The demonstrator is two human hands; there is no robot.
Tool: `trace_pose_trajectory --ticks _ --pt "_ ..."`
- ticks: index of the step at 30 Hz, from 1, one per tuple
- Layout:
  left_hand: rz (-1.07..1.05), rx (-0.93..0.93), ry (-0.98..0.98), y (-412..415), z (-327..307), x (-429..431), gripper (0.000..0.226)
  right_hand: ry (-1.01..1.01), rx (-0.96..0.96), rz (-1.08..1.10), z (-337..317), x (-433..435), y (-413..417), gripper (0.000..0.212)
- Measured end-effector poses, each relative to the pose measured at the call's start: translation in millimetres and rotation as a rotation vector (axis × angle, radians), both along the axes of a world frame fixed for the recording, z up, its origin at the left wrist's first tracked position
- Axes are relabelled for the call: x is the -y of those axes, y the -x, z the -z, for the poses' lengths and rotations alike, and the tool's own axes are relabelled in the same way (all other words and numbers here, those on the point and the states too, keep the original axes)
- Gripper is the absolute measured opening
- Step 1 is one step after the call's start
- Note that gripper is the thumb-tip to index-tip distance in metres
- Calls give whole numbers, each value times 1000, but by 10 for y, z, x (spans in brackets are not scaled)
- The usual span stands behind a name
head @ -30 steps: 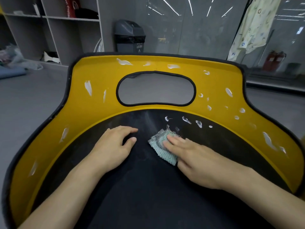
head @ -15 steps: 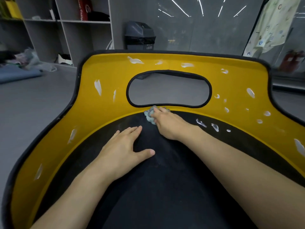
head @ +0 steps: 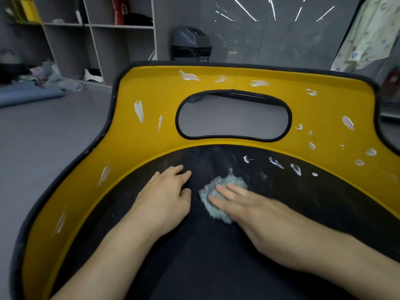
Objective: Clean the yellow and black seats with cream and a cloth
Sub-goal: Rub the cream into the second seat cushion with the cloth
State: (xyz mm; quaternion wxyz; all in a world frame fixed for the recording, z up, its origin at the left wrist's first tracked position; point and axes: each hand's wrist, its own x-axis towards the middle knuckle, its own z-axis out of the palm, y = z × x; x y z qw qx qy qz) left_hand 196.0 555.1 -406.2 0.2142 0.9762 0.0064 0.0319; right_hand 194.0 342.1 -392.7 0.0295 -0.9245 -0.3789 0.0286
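Note:
A yellow and black seat [head: 138, 161] fills the view, with a black centre panel and a yellow surround that has an oval cut-out. White dabs of cream [head: 276, 163] dot the yellow part and the upper right of the black panel. My right hand [head: 244, 204] presses flat on a pale blue-green cloth [head: 213, 192] in the middle of the black panel; the hand looks blurred. My left hand [head: 166, 195] rests flat on the black panel just left of the cloth, holding nothing.
A grey floor surrounds the seat. Behind stand grey shelves [head: 97, 40], a dark bin [head: 191, 45] and glass panels. A patterned fabric [head: 372, 33] hangs at the top right. Clutter and a blue mat [head: 28, 96] lie at the left.
My right hand drew the cloth back from the seam under the cut-out toward me, to the middle of the black panel. The left hand stayed on the panel, its fingers now closer together.

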Motion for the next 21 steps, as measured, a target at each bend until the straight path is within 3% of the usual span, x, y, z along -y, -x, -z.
trace_pose_trajectory --ticks 7,13,16,21 --pt "-94 14 -39 80 -105 55 54 -48 78 294 63 -415 -1317 44" --pt "-340 358 141 146 -253 24 51 -242 16 -96 159 -872 -608 54" --pt "-333 318 137 124 -216 -12 50 -189 48 -152 149 -823 -614 59" --pt "-229 133 6 76 -66 -40 51 -89 104 241 102 -83 -1152 64"
